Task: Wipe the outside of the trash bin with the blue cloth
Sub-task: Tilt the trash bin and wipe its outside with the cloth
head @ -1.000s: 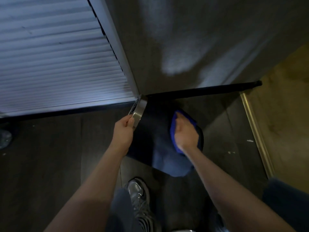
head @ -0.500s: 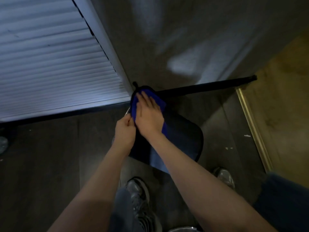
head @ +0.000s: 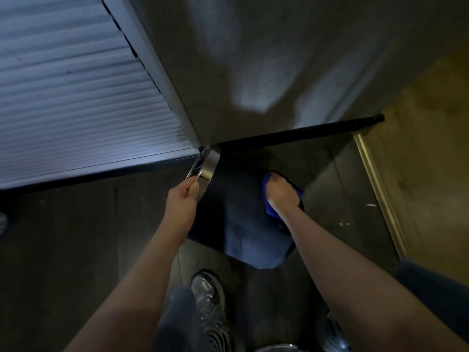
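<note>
Our left hand [head: 180,199] pinches the bin [head: 236,212] rim; our right hand [head: 280,193] presses the cloth [head: 270,210] flat against its side. Pressing harder could tip the bin from that light pinch.

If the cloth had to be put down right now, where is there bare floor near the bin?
Bare dark floor lies left of the trash bin, below the louvered door, and right of it up to the metal threshold strip. Crowded: the bin with both hands, cloth, shoe.
</note>
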The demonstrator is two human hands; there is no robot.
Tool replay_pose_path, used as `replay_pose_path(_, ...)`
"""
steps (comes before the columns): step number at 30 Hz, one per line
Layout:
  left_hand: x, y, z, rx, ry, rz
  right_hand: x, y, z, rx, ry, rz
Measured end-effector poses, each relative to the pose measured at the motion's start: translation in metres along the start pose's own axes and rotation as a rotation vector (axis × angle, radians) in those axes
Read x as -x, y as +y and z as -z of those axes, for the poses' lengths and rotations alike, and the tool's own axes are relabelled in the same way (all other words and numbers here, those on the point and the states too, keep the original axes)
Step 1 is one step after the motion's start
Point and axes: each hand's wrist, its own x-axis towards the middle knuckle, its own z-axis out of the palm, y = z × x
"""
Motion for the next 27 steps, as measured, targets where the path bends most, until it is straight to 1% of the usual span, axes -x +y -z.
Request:
replay_pose_path(3,0.003,0.003,-0.005,-0.075,-0.034,-0.09,-0.005,-0.064,0.003,-0.078,-0.105,0.186)
replay_pose_path(5,0.003,0.007,-0.011,-0.065,-0.028,-0.116,-0.006,-0.098,0.004,-0.131,-0.123,0.273)
replay_pose_path(7,0.003,0.011,-0.013,-0.045,-0.018,-0.111,0.003,-0.11,0.0,-0.17,-0.122,0.401)
replay_pose_path(8,0.001,0.011,-0.012,-0.029,-0.008,-0.1,0.012,-0.107,-0.005,-0.158,-0.078,0.509)
replay_pose_path(10,-0.001,0.008,-0.008,0.017,0.009,-0.056,0.036,-0.093,-0.023,-0.033,0.089,0.738)
replay_pose_path(11,-0.001,0.006,-0.005,0.03,0.011,-0.034,0.05,-0.084,-0.032,0.031,0.163,0.822)
replay_pose_path(13,0.002,0.003,-0.003,0.029,0.012,0.0,0.061,-0.073,-0.042,0.076,0.239,0.902)
replay_pose_path(15,0.004,0.001,-0.002,0.011,0.015,-0.003,0.049,-0.075,-0.04,0.029,0.257,0.878)
replay_pose_path(16,0.005,0.001,-0.002,0.007,0.01,-0.015,0.038,-0.079,-0.036,-0.026,0.21,0.796)
replay_pose_path(17,0.006,0.0,-0.002,0.004,-0.002,-0.025,0.021,-0.085,-0.03,-0.088,0.123,0.663)
replay_pose_path(19,0.008,-0.003,-0.002,-0.008,-0.019,-0.034,-0.015,-0.09,-0.014,-0.124,-0.126,0.341)
replay_pose_path(20,0.009,-0.003,-0.003,-0.019,-0.023,-0.043,-0.028,-0.088,-0.008,-0.134,-0.223,0.247)
replay_pose_path(21,0.009,-0.002,-0.004,-0.029,-0.025,-0.055,-0.037,-0.086,-0.004,-0.142,-0.271,0.218)
replay_pose_path(22,0.008,-0.001,-0.005,-0.037,-0.022,-0.066,-0.041,-0.083,-0.001,-0.142,-0.282,0.212)
replay_pose_path(24,0.005,0.002,-0.006,-0.046,-0.005,-0.075,-0.04,-0.077,0.0,-0.16,-0.261,0.208)
replay_pose_path(26,0.003,0.004,-0.006,-0.046,0.004,-0.058,-0.026,-0.071,-0.006,-0.188,-0.171,0.256)
replay_pose_path(27,0.002,0.003,-0.005,-0.038,0.008,-0.043,-0.013,-0.065,-0.01,-0.161,-0.078,0.35)
